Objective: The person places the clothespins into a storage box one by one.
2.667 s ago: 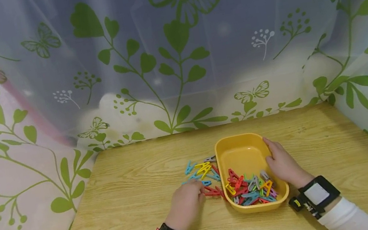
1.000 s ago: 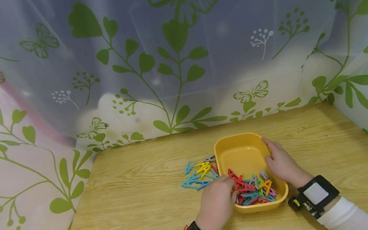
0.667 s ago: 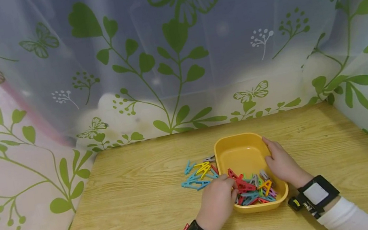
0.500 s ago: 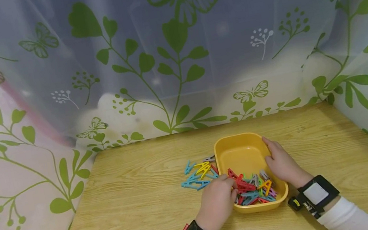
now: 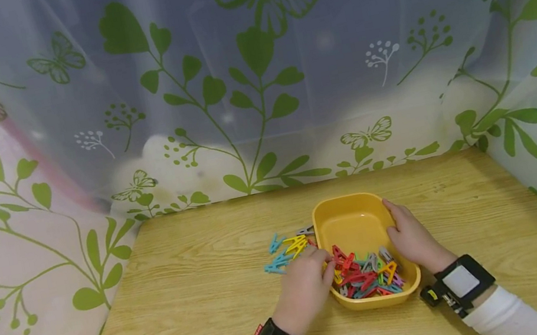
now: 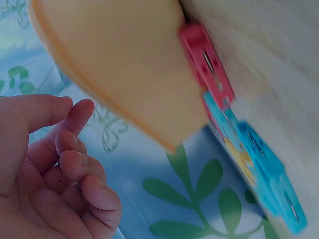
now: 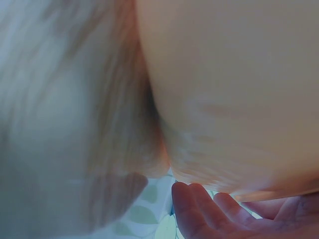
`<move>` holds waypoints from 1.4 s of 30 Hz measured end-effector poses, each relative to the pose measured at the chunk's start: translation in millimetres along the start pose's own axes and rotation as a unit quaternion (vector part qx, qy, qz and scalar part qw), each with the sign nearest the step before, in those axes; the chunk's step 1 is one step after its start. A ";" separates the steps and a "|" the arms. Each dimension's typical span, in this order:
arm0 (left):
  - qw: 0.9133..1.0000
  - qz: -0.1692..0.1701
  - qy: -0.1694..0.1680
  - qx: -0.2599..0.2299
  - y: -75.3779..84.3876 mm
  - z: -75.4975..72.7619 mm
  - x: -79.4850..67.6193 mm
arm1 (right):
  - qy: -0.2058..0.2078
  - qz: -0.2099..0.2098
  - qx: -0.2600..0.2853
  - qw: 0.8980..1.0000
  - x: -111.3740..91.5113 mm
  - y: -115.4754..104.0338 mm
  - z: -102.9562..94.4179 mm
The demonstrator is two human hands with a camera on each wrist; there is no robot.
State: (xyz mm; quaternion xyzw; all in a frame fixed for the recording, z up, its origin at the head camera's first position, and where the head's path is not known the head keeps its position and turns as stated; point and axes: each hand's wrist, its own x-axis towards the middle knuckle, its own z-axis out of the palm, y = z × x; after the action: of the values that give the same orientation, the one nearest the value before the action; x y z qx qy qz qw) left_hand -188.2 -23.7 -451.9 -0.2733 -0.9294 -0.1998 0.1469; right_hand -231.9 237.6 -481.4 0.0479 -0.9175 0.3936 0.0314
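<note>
In the head view a yellow plastic tray (image 5: 349, 228) stands on the table, with a heap of coloured clothes pegs (image 5: 366, 277) at its near end. The right hand (image 5: 414, 237) grips its right rim, thumb inside and fingers outside. Over the left rim hovers the left hand (image 5: 301, 290); in the left wrist view its fingers (image 6: 82, 164) are loosely curled and hold nothing. Left of the tray lie yellow pegs (image 5: 295, 245), blue pegs (image 5: 277, 262) and a grey peg (image 5: 304, 232). A red peg (image 6: 207, 64) shows beside the tray's wall in the left wrist view.
The wooden table (image 5: 189, 301) extends to both sides of the tray. A patterned curtain (image 5: 257, 103) closes off the back and both sides. Black straps with cameras sit on both wrists.
The left hand has moved right from the loose pegs to the tray and let go of red pegs, which now lie inside. It has just drawn back slightly left. The right hand stays put.
</note>
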 end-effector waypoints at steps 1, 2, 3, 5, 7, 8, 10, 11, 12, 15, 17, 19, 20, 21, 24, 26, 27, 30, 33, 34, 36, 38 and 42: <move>1.000 -0.004 0.006 -0.002 -3.2 -2.0 0.6 | 0.000 0.000 -0.001 1.000 -0.1 -0.3 -0.1; 1.000 -0.007 0.013 -0.003 -6.8 -4.2 1.3 | 0.000 0.000 -0.001 1.000 -0.2 -0.6 -0.1; 1.000 -0.011 0.019 -0.004 -10.8 -5.8 2.0 | -0.001 0.001 -0.001 1.000 -0.3 -0.8 -0.1; 0.999 -0.023 0.029 -0.002 -19.3 -8.4 2.7 | -0.001 0.002 0.000 1.000 -0.3 -0.9 -0.4; 0.999 -0.035 0.035 0.002 -27.9 -9.9 2.8 | -0.002 0.004 0.003 1.000 -0.3 -0.8 -0.4; 0.999 -0.040 0.036 0.007 -32.1 -10.1 2.8 | -0.003 0.004 0.004 1.000 -0.3 -0.7 -0.5; 0.998 -0.051 0.030 0.014 -39.2 -10.4 1.9 | -0.003 0.003 0.004 1.000 0.0 -0.3 -0.5; 0.998 -0.055 0.024 0.014 -41.9 -10.7 1.3 | -0.003 0.002 0.004 1.000 0.3 0.3 -0.5; 0.998 -0.056 0.018 0.016 -44.3 -10.7 0.8 | -0.002 0.000 0.003 1.000 0.4 0.6 -0.6; 0.998 -0.057 -0.009 0.024 -49.2 -8.9 -1.0 | 0.001 -0.003 -0.003 1.000 0.7 1.6 -0.7; 0.998 -0.048 -0.028 0.033 -51.1 -6.5 -1.9 | 0.002 -0.005 -0.005 1.000 1.0 2.5 -0.5; 0.997 -0.037 -0.046 0.042 -52.0 -3.4 -2.7 | 0.004 -0.005 -0.006 1.000 1.1 2.8 -0.3; 0.997 -0.030 -0.055 0.044 -52.2 -1.7 -2.9 | 0.004 -0.004 -0.006 1.000 1.3 3.2 0.0; 0.997 -0.025 -0.063 0.044 -52.1 -0.3 -3.1 | 0.003 -0.004 -0.005 1.000 1.2 3.0 -0.1; 0.996 -0.011 -0.082 0.039 -51.2 2.9 -3.2 | 0.001 -0.002 -0.002 1.000 0.9 1.9 -0.2; 0.995 0.000 -0.089 0.033 -50.5 4.6 -3.2 | 0.000 0.000 0.000 1.000 1.0 1.7 0.0; 0.995 0.007 -0.092 0.032 -50.2 5.4 -3.2 | -0.001 0.000 0.001 1.000 0.9 1.6 0.1; 0.994 0.024 -0.099 0.035 -49.5 8.1 -2.9 | -0.001 0.001 0.001 1.000 1.2 2.0 0.5; 0.992 0.033 -0.111 0.046 -49.3 11.2 -2.2 | -0.001 0.002 0.001 1.000 1.1 1.7 0.5; 0.992 0.033 -0.115 0.050 -49.0 12.0 -1.8 | -0.001 0.003 0.000 1.000 1.0 1.4 0.5; 0.990 0.032 -0.123 0.055 -48.1 13.2 -0.9 | -0.001 0.003 -0.001 1.000 0.9 1.1 0.2; 0.990 0.032 -0.125 0.061 -47.1 14.3 -0.2 | -0.001 0.003 -0.001 1.000 0.7 0.6 0.2; 0.989 0.031 -0.129 0.067 -44.2 14.2 -0.1 | -0.002 0.005 0.000 1.000 0.2 -0.3 0.3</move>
State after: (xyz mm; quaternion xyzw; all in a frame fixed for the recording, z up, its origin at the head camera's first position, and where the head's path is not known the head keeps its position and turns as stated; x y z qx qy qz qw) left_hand -215.5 -51.4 -477.2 -0.3150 -0.9430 -0.0953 0.0497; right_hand -232.1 237.2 -481.4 0.0445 -0.9177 0.3939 0.0274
